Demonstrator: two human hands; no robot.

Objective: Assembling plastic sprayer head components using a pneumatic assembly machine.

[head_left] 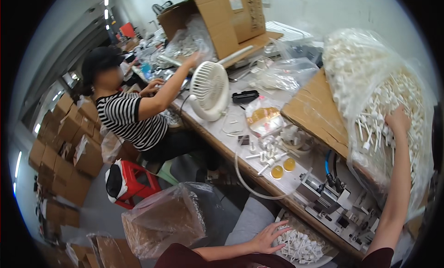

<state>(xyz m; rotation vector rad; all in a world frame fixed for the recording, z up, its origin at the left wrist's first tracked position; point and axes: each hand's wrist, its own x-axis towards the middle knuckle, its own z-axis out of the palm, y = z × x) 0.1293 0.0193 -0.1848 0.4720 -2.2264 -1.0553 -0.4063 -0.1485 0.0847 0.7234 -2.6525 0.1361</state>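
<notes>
My right hand (398,120) reaches far right into a big clear plastic bag (354,161) filled with small white stemmed plastic parts (370,129). Its fingers bend down onto the pile; their tips are lost among the parts, so I cannot make out a grip. Low in front of me, my left hand (268,238) has its fingers spread at the left edge of a basin (323,260) heaped with similar white parts (300,245). Nothing shows in that hand. Between my arms, a metal fixture (328,198) with blue and black tubes sits on the bench.
A cardboard sheet (319,113) leans beside the bag. Two yellow round pieces (283,168), loose white parts and a clear hose (249,187) lie along the bench edge. A white fan (209,90) stands farther left, near a co-worker in a striped shirt (132,120). A bagged carton (162,221) is on the floor.
</notes>
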